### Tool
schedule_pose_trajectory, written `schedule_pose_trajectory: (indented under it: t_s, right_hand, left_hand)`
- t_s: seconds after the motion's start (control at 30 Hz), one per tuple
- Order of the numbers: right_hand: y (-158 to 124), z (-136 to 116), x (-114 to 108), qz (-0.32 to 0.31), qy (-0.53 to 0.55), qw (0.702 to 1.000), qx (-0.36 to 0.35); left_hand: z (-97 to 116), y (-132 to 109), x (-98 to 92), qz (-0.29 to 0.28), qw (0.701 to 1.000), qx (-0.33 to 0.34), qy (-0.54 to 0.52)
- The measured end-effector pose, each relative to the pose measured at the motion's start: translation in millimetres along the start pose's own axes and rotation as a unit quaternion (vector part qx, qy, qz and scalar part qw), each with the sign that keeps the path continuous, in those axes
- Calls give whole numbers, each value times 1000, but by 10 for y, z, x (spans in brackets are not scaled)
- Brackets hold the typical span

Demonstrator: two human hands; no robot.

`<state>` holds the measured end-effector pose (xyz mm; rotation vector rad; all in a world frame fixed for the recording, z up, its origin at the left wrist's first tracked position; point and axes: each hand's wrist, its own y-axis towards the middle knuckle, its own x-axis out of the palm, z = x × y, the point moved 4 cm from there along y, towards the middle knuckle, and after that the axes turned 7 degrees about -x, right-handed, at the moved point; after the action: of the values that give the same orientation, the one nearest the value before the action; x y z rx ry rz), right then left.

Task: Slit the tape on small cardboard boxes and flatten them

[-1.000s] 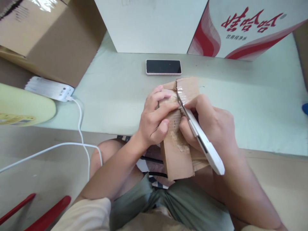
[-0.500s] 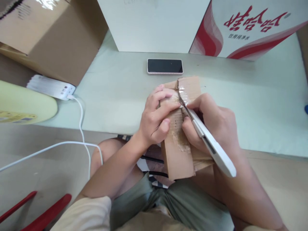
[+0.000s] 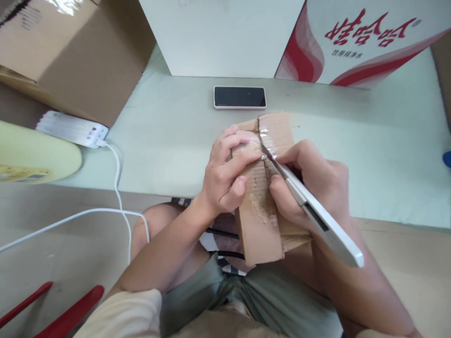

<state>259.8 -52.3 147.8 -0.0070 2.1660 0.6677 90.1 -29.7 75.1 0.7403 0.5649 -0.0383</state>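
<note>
A small cardboard box (image 3: 260,239) with torn patches and shiny clear tape (image 3: 268,134) lies over my lap and the table's front edge. My left hand (image 3: 229,171) grips its left side, the fingers curled over the top near the seam. In my right hand (image 3: 313,180) is a white box cutter (image 3: 327,230), its handle slanting down to the right. The dark blade touches the seam beside the tape, close to my left index fingertip. How deep the tip sits cannot be made out.
A phone (image 3: 239,97) lies on the pale green table cover (image 3: 169,141) beyond the box. White and red cartons (image 3: 225,42) stand behind it. At left are a larger cardboard box (image 3: 95,70), a power bank (image 3: 72,129) with a white cable, and a yellow-green container (image 3: 35,150).
The box cutter's handle end has swung out to the right and slightly down, and my right hand has shifted slightly right. My left hand keeps its grip on the cardboard box.
</note>
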Motion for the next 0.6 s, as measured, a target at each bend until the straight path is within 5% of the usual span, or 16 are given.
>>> schedule_pose_trajectory:
  t_s: [0.4, 0.6]
  right_hand:
    - [12, 18, 13, -35, 16, 999, 16]
    - [-38, -4, -61, 15, 104, 994, -37]
  left_hand:
    - [36, 21, -2, 15, 1000, 9, -7]
    - [53, 29, -8, 15, 1000, 8, -26]
